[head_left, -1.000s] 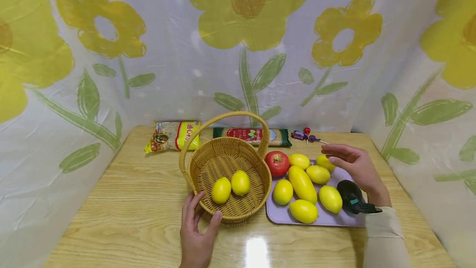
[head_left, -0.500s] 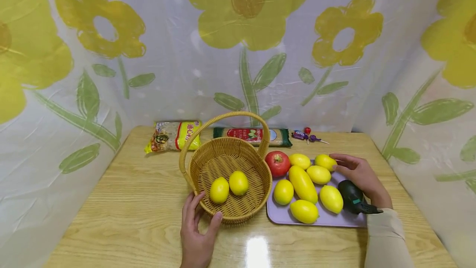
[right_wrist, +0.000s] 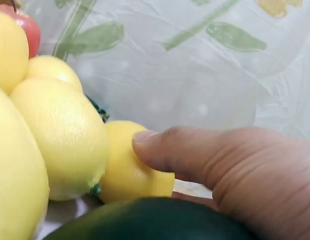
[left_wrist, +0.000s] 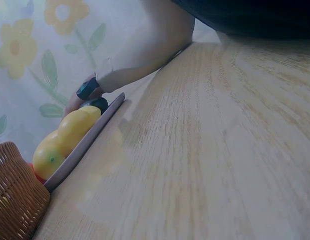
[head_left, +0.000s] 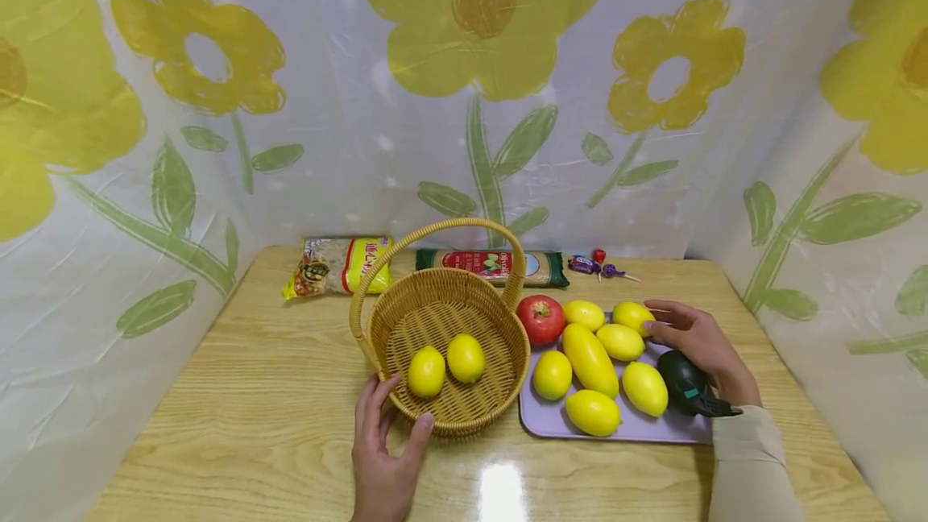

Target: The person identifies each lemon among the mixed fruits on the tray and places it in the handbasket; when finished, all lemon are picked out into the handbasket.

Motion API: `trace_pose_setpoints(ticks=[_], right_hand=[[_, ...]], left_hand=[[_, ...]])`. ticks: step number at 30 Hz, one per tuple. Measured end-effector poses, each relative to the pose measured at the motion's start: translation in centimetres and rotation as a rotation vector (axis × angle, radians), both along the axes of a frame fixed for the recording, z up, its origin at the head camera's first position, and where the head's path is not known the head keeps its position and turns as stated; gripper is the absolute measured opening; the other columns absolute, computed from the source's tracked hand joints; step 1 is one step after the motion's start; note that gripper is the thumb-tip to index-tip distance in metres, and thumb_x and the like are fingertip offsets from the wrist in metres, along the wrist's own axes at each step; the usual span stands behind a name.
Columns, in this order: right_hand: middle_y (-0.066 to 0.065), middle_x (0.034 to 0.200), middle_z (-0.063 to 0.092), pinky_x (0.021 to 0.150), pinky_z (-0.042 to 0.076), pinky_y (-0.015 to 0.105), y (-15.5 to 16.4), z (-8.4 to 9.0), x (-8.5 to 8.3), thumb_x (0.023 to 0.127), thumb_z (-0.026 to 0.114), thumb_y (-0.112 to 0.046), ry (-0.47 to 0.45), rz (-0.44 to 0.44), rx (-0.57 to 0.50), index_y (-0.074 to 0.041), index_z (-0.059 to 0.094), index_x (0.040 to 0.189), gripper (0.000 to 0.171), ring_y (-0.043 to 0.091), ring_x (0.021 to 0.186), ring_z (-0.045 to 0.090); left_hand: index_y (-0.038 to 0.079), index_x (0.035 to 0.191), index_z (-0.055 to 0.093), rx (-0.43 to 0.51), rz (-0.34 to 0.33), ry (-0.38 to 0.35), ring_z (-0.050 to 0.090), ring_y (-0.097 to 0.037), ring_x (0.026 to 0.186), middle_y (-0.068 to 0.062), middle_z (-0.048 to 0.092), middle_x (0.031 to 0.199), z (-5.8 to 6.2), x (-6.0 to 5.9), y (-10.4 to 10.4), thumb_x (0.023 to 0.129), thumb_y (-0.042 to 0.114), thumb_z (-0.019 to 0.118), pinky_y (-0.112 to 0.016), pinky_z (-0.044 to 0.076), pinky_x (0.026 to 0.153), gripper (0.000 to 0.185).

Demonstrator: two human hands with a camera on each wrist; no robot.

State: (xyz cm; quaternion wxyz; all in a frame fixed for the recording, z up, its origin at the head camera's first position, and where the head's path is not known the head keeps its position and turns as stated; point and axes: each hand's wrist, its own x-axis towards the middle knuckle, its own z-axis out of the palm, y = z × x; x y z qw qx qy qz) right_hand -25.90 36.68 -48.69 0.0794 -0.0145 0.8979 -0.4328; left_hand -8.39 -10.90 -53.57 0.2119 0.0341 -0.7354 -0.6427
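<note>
Noodle packet (head_left: 337, 263) far left at the back of the wooden table (head_left: 239, 393), a long green-and-red packet (head_left: 493, 264) beside it. Wicker basket (head_left: 449, 337) left of centre, two lemons (head_left: 445, 365) lying in its bottom, touching. Left hand (head_left: 384, 457) at the basket's near wall, fingers and thumb spread against the weave, relaxed, gripping nothing. Lavender tray (head_left: 551, 421) just right of the basket, carrying a red tomato (head_left: 540, 318) at its back left corner, several lemons and a longer yellow fruit (head_left: 590, 358). Wrapped sweets (head_left: 596, 266) behind the tray. Right hand (head_left: 699, 345) at the tray's far right; thumb pressed on the rearmost lemon (head_left: 632, 316), fingers curving behind it, grasp just closing on the fruit while it sits on the tray.
</note>
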Motion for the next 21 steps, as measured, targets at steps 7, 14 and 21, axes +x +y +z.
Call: trace_pose_setpoints(ticks=[7,14,21], right_hand=[[0.024,0.149,0.066,0.093,0.053,0.015,0.0,-0.1,-0.1,0.109,0.07,-0.043,0.046,-0.008,-0.022,-0.004,0.057,0.158,0.064,0.03,0.127,0.065],[-0.007,0.137,0.071,0.094,0.06,0.014,-1.1,3.9,1.4,0.109,0.072,-0.03,0.151,0.059,-0.206,-0.001,0.06,0.153,0.054,0.003,0.114,0.069],[-0.002,0.137,0.075,0.099,0.062,0.023,-7.1,7.3,2.6,0.106,0.074,-0.011,0.186,0.379,-0.271,-0.006,0.07,0.143,0.038,0.017,0.115,0.073]], left_hand=[[0.01,0.157,0.054,0.001,0.005,-0.007,0.033,-0.043,0.159,-0.017,0.024,0.177,0.0,0.0,0.0,0.1,0.008,0.08,-0.009,0.037,0.121,0.063],[0.01,0.158,0.053,-0.012,-0.002,-0.011,0.037,-0.045,0.157,-0.018,0.023,0.177,0.0,0.2,-0.1,0.101,0.009,0.079,-0.009,0.037,0.12,0.063],[0.008,0.158,0.052,-0.017,-0.01,-0.01,0.032,-0.045,0.159,-0.018,0.023,0.176,0.1,0.0,-0.1,0.101,0.008,0.079,-0.008,0.037,0.121,0.062]])
